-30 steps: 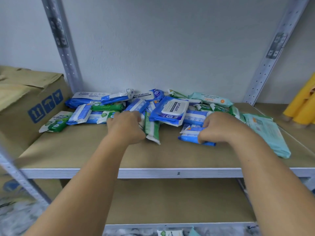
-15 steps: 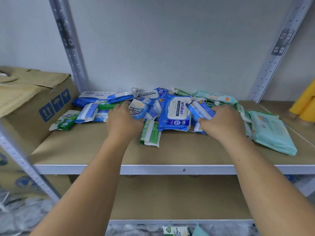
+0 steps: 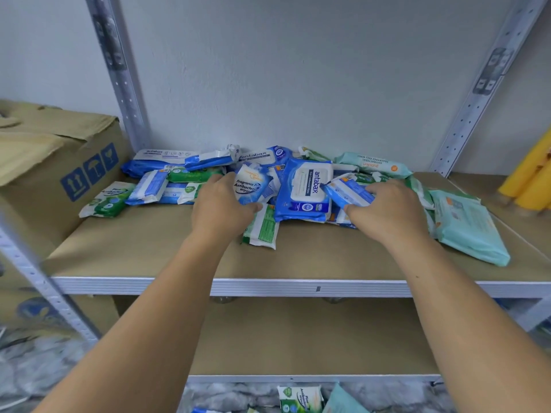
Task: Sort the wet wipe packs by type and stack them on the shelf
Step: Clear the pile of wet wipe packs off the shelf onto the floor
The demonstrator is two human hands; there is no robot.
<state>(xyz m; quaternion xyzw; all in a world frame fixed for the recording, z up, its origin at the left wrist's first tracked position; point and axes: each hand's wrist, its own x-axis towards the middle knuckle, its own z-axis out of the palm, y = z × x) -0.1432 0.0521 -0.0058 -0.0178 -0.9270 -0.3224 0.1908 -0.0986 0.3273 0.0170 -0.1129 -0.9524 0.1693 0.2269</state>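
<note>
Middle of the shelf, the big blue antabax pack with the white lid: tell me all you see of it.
The antabax pack is a large blue soft-film pouch with a white flip lid that looks closed, its name reading sideways. It lies face up and tilted atop other packs, between the hands. The small blue pack gripped by the right hand overlaps its right edge. The white-blue pack held by the left hand sits at its left edge.

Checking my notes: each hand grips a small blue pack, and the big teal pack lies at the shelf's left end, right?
No. In the head view the left hand grips one small blue pack and the right hand a second small blue pack, but the big teal pack lies at the shelf's right end.
</note>
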